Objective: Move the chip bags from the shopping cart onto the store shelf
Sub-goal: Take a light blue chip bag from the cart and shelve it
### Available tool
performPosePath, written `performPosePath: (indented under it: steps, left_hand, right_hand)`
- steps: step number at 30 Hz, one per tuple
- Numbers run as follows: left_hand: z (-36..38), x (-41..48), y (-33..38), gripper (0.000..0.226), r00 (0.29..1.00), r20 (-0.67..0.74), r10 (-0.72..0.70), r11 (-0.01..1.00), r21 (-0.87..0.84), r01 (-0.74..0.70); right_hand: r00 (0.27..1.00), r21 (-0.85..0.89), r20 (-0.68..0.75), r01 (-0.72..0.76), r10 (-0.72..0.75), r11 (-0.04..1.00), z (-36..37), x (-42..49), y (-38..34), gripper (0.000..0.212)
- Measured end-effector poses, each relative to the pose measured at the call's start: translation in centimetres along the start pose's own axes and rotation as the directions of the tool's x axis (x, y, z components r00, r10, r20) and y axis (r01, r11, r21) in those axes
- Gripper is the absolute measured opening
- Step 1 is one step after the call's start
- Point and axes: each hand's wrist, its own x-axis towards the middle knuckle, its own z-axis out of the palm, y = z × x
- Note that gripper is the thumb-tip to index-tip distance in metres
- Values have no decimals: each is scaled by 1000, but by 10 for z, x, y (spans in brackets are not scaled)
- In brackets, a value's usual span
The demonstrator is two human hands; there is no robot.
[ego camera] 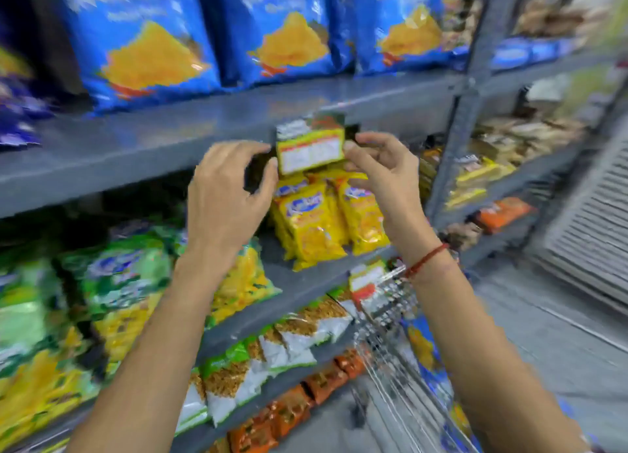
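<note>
A small yellow chip bag [310, 146] with its white label side toward me is held up in front of the grey shelf [142, 146]. My right hand [380, 167] pinches its right edge. My left hand [231, 187] touches its left edge with thumb and fingers. Below the bag, several yellow chip bags [316, 225] stand in a row on the middle shelf board. The wire shopping cart [394, 323] sits at the lower right, holding a yellow bag [365, 279] and a blue bag [423, 350].
Large blue snack bags [149, 44] fill the top shelf. Green and yellow bags [112, 282] sit lower left, white-and-green packets [272, 350] and orange packets [323, 381] below them. A second rack [503, 167] of snacks stands to the right beside grey floor.
</note>
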Motion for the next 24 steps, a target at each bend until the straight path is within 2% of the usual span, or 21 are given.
performPosePath:
  steps: [3,5,9,14,18,20,22,24]
  left_hand:
    - [71,-17,39,25,984,177,28,988,-156,0]
    - [120,-38,64,27,946,320,58,971,-237,21]
    - [210,-96,104,28,792,597,133,928,-355,112]
    - [300,-177,131,36,516,849,118,918,-291,270]
    - [359,-226,134,45,310,946,91,931,-191,311]
    - [388,-243,128,49,231,972,46,933,-125,338]
    - [419,-255,116,48,182,983,-27,926,-44,376]
    - [451,-264,102,42,166,978,-123,907,42,419]
  right_hand:
    - [979,-47,-177,-114,104,992,-77,-19,37,11]
    - [943,-78,-291,-192,162,978,-125,-37,65,10]
    - [826,-104,-476,-394,302,913,-209,-78,122,12]
    - [634,-71,-628,-624,451,778,-292,-130,200,14]
    - [424,5,-702,-800,572,600,-340,-170,267,22]
    - [348,30,-693,-862,632,507,-350,-182,293,30]
    - [316,44,-663,-889,679,456,-353,-187,316,41]
    - [327,29,-644,-893,692,449,-355,-186,338,40]
